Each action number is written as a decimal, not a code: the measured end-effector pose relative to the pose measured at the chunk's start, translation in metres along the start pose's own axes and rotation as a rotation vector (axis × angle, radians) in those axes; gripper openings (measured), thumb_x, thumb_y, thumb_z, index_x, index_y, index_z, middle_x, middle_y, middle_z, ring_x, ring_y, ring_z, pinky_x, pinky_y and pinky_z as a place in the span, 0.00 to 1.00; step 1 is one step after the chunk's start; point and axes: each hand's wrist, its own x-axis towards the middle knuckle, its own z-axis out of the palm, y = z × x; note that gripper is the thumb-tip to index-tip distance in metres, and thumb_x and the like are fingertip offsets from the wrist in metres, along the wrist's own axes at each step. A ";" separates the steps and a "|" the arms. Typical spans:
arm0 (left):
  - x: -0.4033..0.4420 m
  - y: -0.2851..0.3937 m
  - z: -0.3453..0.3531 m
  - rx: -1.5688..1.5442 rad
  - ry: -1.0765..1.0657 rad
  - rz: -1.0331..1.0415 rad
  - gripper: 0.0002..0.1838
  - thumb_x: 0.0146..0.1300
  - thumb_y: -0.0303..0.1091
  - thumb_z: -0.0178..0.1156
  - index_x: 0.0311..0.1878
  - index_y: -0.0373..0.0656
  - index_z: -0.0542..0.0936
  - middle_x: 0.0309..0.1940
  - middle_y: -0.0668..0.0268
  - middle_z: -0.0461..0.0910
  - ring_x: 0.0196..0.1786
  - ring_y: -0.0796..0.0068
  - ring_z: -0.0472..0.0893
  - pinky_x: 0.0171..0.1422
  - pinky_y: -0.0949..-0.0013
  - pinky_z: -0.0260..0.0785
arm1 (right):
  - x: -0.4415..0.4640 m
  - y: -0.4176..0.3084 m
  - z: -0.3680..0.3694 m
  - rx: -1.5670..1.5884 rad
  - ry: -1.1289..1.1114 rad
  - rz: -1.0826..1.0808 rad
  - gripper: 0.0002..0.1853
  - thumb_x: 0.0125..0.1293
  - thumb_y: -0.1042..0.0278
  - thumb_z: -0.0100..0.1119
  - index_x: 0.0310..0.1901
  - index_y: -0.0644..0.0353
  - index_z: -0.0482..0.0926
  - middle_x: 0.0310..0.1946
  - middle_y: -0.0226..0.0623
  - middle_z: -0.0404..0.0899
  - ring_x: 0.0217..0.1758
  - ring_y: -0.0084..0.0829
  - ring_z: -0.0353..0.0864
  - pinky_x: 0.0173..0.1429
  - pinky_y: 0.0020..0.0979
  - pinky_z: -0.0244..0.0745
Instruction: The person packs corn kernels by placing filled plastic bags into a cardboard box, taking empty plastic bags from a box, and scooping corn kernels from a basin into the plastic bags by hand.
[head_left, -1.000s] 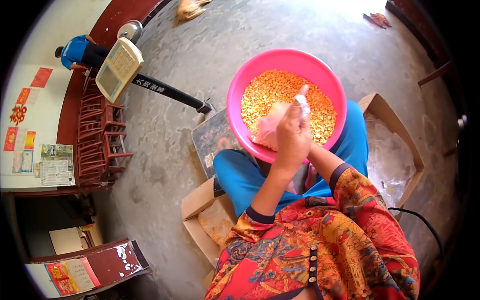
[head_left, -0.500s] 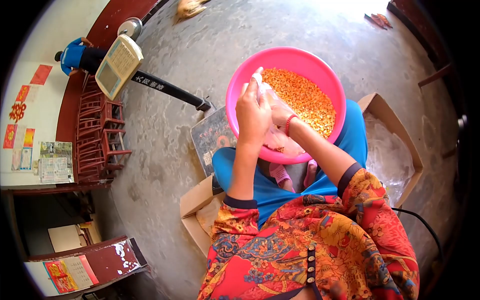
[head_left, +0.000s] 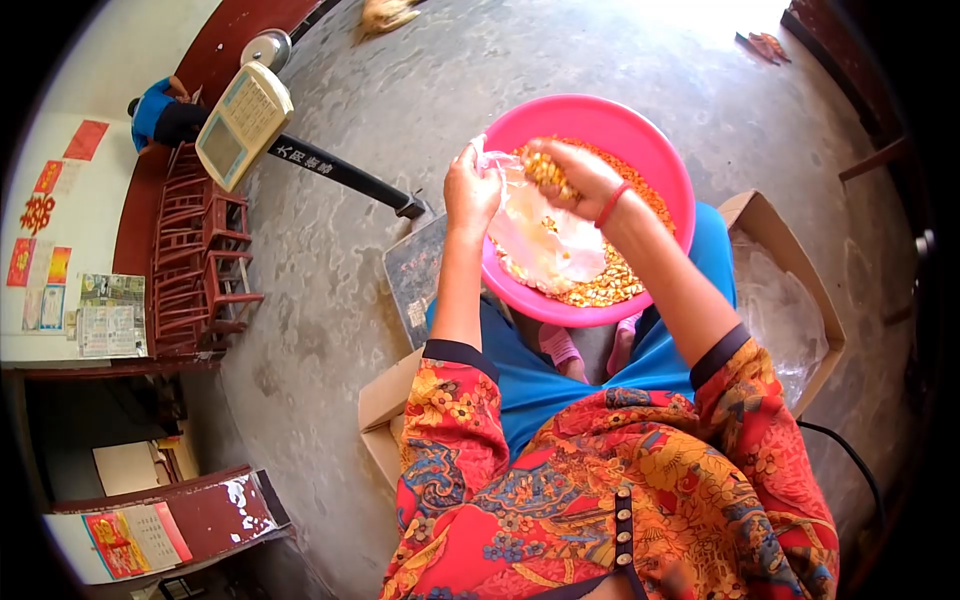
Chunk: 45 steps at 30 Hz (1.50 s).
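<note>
While the left hand (head_left: 472,195) clamps a plastic bag (head_left: 545,235) over a pink basin's (head_left: 575,106) left side, the right hand (head_left: 585,180), held apart, clutches yellow kernels (head_left: 548,172) above it. Open floor (head_left: 560,50) stretches past the far rim; a cardboard box (head_left: 824,365) sits right.

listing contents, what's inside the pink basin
The pink basin holds orange-yellow kernels, with a thin bag over some, gripped by the left hand. What lies under the bag and the top kernels is covered, so I can't tell.

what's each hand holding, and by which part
Left hand: plastic bag, by its edge. Right hand: a handful of yellow kernels, loose pieces cupped in the fingers.
</note>
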 end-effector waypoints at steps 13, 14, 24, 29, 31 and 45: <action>-0.045 0.028 -0.066 -0.481 0.107 -0.164 0.23 0.58 0.17 0.49 0.59 0.38 0.69 0.37 0.66 0.77 0.37 0.82 0.77 0.42 0.78 0.71 | -0.016 0.024 -0.083 -1.740 -0.124 -0.452 0.44 0.35 0.70 0.70 0.61 0.54 0.63 0.55 0.51 0.64 0.57 0.51 0.67 0.62 0.42 0.65; -0.046 0.031 -0.065 -0.481 0.108 -0.166 0.23 0.58 0.17 0.49 0.59 0.38 0.69 0.37 0.66 0.77 0.37 0.82 0.77 0.42 0.78 0.71 | -0.027 0.032 -0.073 -1.715 -0.145 -0.467 0.45 0.35 0.68 0.70 0.62 0.54 0.62 0.56 0.51 0.65 0.58 0.50 0.66 0.62 0.42 0.65; -0.046 0.069 -0.078 -0.522 0.116 -0.087 0.25 0.61 0.22 0.53 0.62 0.43 0.66 0.41 0.69 0.74 0.27 0.88 0.72 0.24 0.85 0.60 | -0.042 0.004 -0.023 -1.091 0.009 -0.729 0.05 0.59 0.71 0.52 0.31 0.64 0.74 0.23 0.43 0.75 0.29 0.35 0.77 0.35 0.32 0.72; -0.047 0.084 -0.091 -0.525 0.183 -0.026 0.22 0.61 0.22 0.52 0.60 0.42 0.69 0.46 0.66 0.73 0.29 0.87 0.73 0.24 0.85 0.61 | -0.075 -0.036 0.003 -0.744 0.014 -0.534 0.09 0.67 0.69 0.46 0.33 0.62 0.73 0.24 0.27 0.74 0.27 0.16 0.74 0.28 0.18 0.69; -0.052 0.098 -0.097 -0.548 0.218 0.003 0.20 0.61 0.22 0.52 0.59 0.42 0.71 0.47 0.65 0.75 0.30 0.87 0.74 0.25 0.85 0.62 | -0.086 -0.041 0.023 -0.597 -0.073 -0.593 0.08 0.68 0.68 0.46 0.34 0.62 0.73 0.23 0.27 0.73 0.28 0.16 0.76 0.26 0.17 0.70; -0.049 0.089 -0.070 -0.596 -0.017 -0.073 0.07 0.60 0.27 0.57 0.39 0.35 0.81 0.39 0.66 0.76 0.38 0.80 0.77 0.40 0.77 0.71 | -0.057 -0.032 -0.007 -0.843 -0.210 -0.510 0.29 0.57 0.73 0.57 0.61 0.60 0.60 0.33 0.35 0.73 0.32 0.21 0.75 0.29 0.21 0.75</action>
